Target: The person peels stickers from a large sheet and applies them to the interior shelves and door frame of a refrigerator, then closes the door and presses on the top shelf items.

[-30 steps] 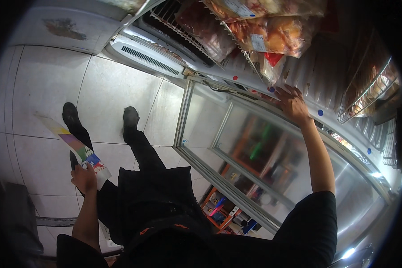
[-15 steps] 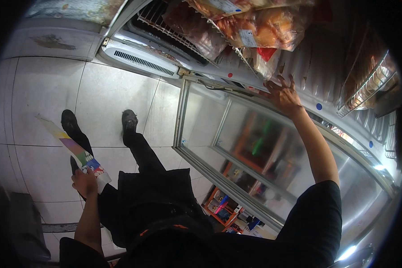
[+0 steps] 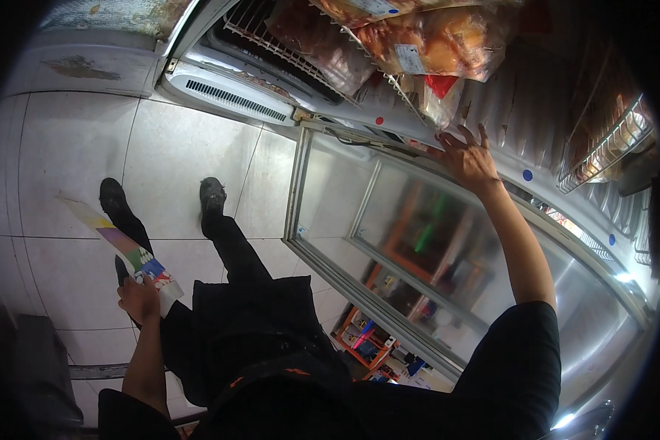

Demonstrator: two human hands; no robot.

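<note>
Low on the left, my left hand (image 3: 138,298) is closed around a long, narrow strip of flexible packaging (image 3: 128,248), pale at its far end and brightly printed nearer my fingers. A dark pointed shape (image 3: 121,270) shows beside that hand; what it is, I cannot tell. My right hand (image 3: 471,158) reaches out to the fridge opening, fingers spread and nothing visible in them. Its fingertips are by the upper edge of the glass fridge door (image 3: 411,242), just below a small clear bag (image 3: 440,103) with a red patch. Whether they touch the edge is unclear.
Bags of orange-red meat (image 3: 447,48) rest on a wire rack (image 3: 381,66) inside the fridge. Another wire basket (image 3: 609,143) is at the right. A vented white panel (image 3: 235,100) runs along the fridge's lower front. Pale tiles (image 3: 191,154) cover the floor around my shoes.
The view has shifted very slightly. Both hands stay nearly where they were; the fingers of my right hand look a little more bent.
</note>
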